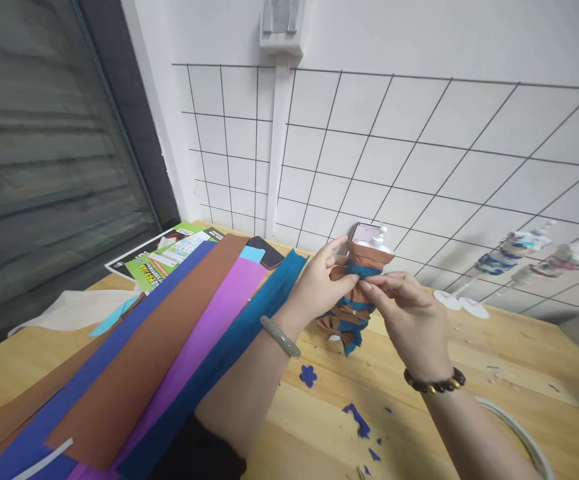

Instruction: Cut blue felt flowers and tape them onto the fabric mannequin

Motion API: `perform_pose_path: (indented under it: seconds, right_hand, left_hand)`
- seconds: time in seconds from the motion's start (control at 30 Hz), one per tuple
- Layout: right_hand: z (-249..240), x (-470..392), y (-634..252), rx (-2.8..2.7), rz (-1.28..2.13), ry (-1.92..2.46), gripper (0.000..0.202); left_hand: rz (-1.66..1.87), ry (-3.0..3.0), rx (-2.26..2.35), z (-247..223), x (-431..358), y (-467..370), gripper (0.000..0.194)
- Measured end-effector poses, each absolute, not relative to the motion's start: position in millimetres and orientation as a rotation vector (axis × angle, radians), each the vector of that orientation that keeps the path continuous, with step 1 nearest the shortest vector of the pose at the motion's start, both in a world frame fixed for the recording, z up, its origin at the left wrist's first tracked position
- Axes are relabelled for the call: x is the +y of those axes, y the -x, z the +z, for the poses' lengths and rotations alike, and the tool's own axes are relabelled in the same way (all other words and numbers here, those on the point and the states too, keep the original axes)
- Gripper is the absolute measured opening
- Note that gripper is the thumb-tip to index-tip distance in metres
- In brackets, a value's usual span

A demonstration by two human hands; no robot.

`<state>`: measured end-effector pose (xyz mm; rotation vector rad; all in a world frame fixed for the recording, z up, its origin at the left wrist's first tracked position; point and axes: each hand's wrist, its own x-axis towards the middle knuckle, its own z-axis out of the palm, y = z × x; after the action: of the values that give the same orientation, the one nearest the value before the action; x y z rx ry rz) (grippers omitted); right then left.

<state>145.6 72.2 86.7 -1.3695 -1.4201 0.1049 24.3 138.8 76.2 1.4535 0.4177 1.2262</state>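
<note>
Both hands are at a small white-topped figure wrapped in ruffled brown and teal crepe paper (364, 257), in the middle of the view. My left hand (319, 283) grips it from the left, thumb on the front and fingers behind. A jade-like bangle is on that wrist. My right hand (412, 320) pinches the brown paper at the front with thumb and fingertips; a dark beaded bracelet circles this wrist. The fingers hide part of the figure's middle. Just behind its white top a phone (362, 232) leans by the wall.
Long strips of brown paper (154, 347), blue, purple and teal paper lie left, beside printed leaflets (162, 260). A blue paper flower (308, 376) and blue scraps (357, 420) lie in front. Painted white figures (512, 250) stand right. A white cable (517, 433) curves beside my right forearm.
</note>
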Motion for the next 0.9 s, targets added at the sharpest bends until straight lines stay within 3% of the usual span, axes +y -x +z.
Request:
perform_pose_path:
  seconds: [0.9]
  right_hand:
    - [79.0,79.8,-148.8,-1.195,0.265,1.421,0.021]
  left_hand:
    - [1.199,-1.579,0.463,75.1,143.0,-21.0,0.058]
